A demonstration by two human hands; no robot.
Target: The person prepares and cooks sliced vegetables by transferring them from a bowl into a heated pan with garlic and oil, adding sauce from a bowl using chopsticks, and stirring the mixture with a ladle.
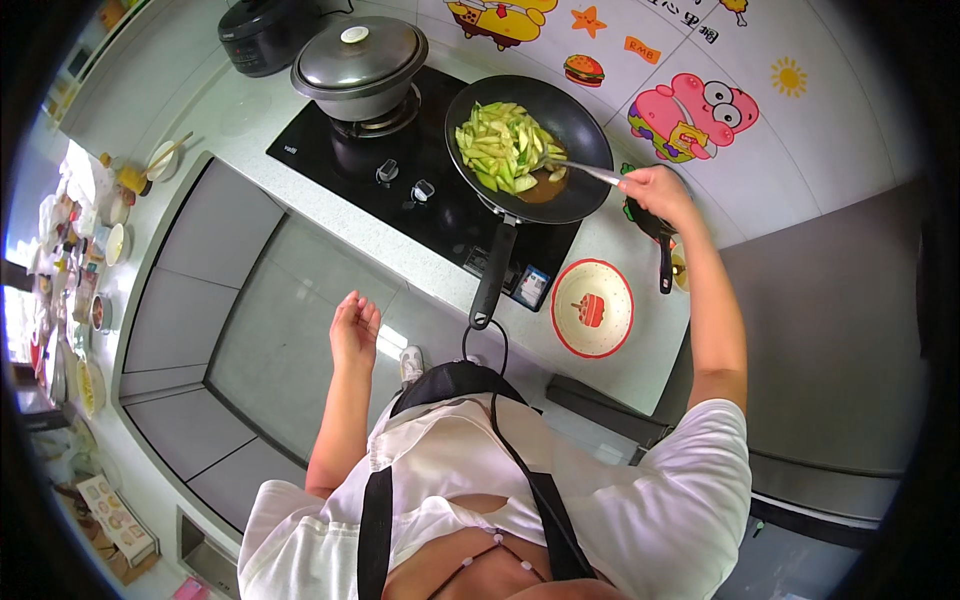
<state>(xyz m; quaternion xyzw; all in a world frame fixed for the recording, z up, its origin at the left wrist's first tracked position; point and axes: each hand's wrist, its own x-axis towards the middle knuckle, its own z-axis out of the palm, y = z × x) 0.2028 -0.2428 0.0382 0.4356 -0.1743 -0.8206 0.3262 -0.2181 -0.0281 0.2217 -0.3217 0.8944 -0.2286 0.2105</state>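
Note:
My right hand (657, 192) is closed round the handle of a metal spatula (590, 170), whose head dips into the food in a black wok (585, 120). Pale green vegetable pieces (505, 145) fill the wok's left part, with brown liquid pooled at their lower right. The wok rests on the right burner, its long black handle (493, 275) pointing toward me past the counter's front edge. My left hand (355, 325) hangs over the floor, away from the counter. Its fingers are loosely curled, and whether anything is in them I cannot make out.
A white bowl with a red rim (592, 308) stands right of the wok handle. A lidded pot (360, 75) sits on the cooktop's (330, 150) left burner, near a black rice cooker (265, 35). A small black pan (664, 255) lies behind my right forearm. Dishes crowd the left counter.

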